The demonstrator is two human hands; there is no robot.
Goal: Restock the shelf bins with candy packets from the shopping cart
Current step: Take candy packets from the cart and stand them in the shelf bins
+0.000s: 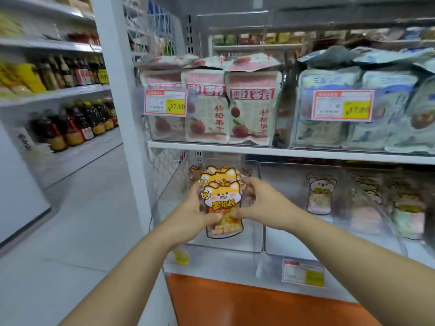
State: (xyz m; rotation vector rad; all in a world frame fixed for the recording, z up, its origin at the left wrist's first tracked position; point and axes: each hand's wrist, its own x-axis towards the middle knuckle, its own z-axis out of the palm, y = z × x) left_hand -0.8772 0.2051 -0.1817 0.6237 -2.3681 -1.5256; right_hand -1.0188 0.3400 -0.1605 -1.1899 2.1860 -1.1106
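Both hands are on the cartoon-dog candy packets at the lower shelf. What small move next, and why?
Probably lower the candy packets into the clear bin behind them, then release: the left hand and right hand grip the stack at that bin's mouth, and room shows inside.

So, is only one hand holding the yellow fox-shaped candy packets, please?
No, the left hand and right hand both grip the yellow fox-shaped candy packets before the clear plastic bin.
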